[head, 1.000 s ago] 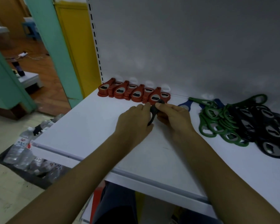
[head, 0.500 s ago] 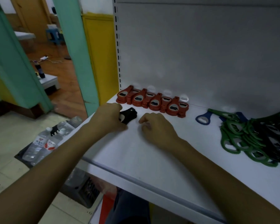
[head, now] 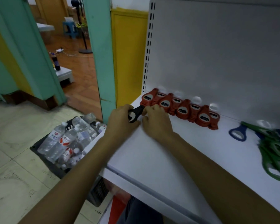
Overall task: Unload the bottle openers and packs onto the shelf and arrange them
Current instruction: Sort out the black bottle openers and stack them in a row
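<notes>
Water bottles [head: 66,143] fill a dark crate [head: 58,172] on the tiled floor [head: 14,175].

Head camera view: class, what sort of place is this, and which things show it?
Probably a small shop being stocked: a white display shelf with a slotted upright, red bottle openers lined up along its back, and water bottles in a crate on the floor.

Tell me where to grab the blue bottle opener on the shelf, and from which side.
Pinch the blue bottle opener by its loop rim, coming from the left. It lies flat on the shelf with the loop out on bare surface, while its other end runs in among the green openers, so gripping there would likely disturb them.
</notes>
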Demonstrator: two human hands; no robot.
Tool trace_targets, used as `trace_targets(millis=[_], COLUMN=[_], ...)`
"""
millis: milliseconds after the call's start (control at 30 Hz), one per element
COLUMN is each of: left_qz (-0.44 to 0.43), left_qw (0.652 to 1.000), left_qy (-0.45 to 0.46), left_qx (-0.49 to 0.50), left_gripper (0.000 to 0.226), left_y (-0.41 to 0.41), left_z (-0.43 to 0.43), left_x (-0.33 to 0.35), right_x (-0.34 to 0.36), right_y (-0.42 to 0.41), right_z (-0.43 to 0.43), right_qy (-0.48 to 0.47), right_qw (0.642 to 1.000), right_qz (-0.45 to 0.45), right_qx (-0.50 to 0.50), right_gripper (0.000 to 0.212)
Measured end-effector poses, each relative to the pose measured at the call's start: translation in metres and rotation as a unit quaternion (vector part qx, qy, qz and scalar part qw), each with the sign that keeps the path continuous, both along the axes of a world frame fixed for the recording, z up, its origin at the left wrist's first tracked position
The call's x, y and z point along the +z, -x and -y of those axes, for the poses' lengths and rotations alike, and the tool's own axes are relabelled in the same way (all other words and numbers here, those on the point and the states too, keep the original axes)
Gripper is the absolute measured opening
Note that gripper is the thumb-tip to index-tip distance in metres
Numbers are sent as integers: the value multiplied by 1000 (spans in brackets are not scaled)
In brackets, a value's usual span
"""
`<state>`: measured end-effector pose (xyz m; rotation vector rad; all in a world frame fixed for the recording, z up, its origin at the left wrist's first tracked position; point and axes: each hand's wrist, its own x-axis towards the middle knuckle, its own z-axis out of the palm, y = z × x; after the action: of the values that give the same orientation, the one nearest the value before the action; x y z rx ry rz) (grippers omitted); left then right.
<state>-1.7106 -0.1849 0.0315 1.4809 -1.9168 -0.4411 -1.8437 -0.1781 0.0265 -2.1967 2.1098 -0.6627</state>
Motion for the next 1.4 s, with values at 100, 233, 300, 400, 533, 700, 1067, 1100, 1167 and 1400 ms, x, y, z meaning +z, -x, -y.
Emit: trace_targets(millis=[100, 233, 300, 400, 533, 700, 1067, 1100, 1167, 1400], left_qz=[-57, -58, -52, -52, -51, -26, 122, 124, 120, 62], left_qw=[998, 998, 998, 998, 998, 999, 971, 964, 949, 907], left_qy=[8, 13, 12, 12, 16, 18, 178, 196, 219, 176], left_qx=[0, 26, 31, 31, 23, 28, -99, -131, -191, -377], left_gripper=[54, 54, 55, 55, 55, 55, 82, 81, 79, 69], left_y=[0, -2, -2, -3, -2, -2, 23, 37, 74, 225], left_z=[2, 6, 8, 9, 9, 11, -29, -35, -49, -110], left_x=[-7, -12, -13, -12, -14, -17, 11, 14, 19, 8], right_x=[-8, -12, -13, -15, -17, -16, 22, 25, 30, 33], right_y=[3, 5, 5, 5, 6, 9, 51, 65, 97, 218], right_z=[2, 4, 4, 4, 5, 9, -58, -70, -96, -201], right_qy=[25, 39, 38, 36, 45, 46, 103, 111, 124, 157], right_qw=[1000, 999, 999, 998, 998, 997, 985, 985, 981, 958], right_qz=[-6, 8, 16, 19, 26, 44, 133, 135, 147, 137], right_qx=[1, 20, 33, 41, 44, 33, 24, 13, -21, -197], right_gripper=[24, 25, 25, 27, 26, 25, 21, 21, 20, 16])
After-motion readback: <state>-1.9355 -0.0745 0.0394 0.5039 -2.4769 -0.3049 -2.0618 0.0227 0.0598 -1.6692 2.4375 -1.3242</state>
